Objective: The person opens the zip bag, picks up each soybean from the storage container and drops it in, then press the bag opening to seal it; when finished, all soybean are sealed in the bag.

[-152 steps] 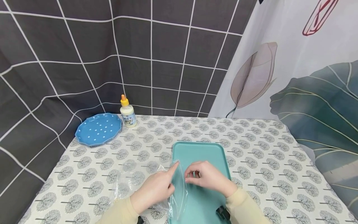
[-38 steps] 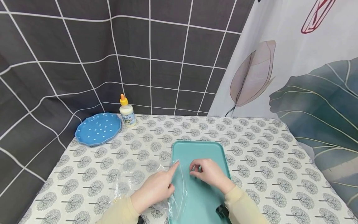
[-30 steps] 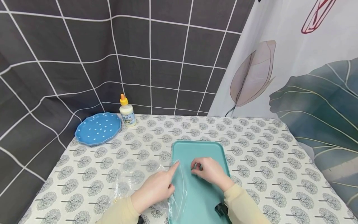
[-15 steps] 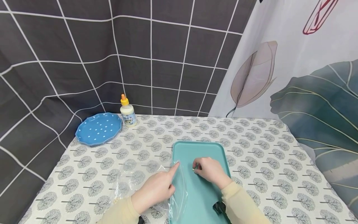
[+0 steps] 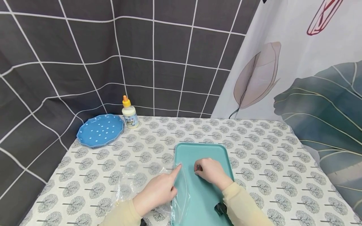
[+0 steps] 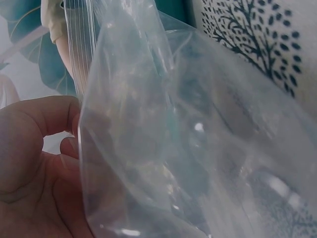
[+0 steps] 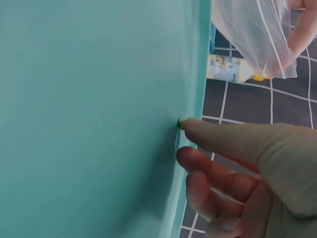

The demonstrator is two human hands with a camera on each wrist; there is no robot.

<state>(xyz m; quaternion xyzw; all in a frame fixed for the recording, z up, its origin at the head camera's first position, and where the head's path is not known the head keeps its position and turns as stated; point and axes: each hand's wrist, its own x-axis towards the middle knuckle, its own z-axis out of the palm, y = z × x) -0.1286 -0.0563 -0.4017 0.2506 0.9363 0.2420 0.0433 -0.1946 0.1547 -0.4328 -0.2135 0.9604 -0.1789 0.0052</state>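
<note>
Right wrist only: fingertip (yellowish speck) against tray

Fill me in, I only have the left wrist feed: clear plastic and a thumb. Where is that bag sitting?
Observer: In the head view, the plastic bag lies on the table. Its open edge laps over the left rim of a teal tray, and the left hand holds that edge.
Operator: Right hand?
Observer: The right hand is on the tray with its fingers curled. In the right wrist view the index tip touches the tray's surface. I cannot tell whether it pinches anything.
Operator: Anything else around?
Observer: A blue dotted plate and a white bottle with an orange cap sit at the far left, apart from both hands.
</note>
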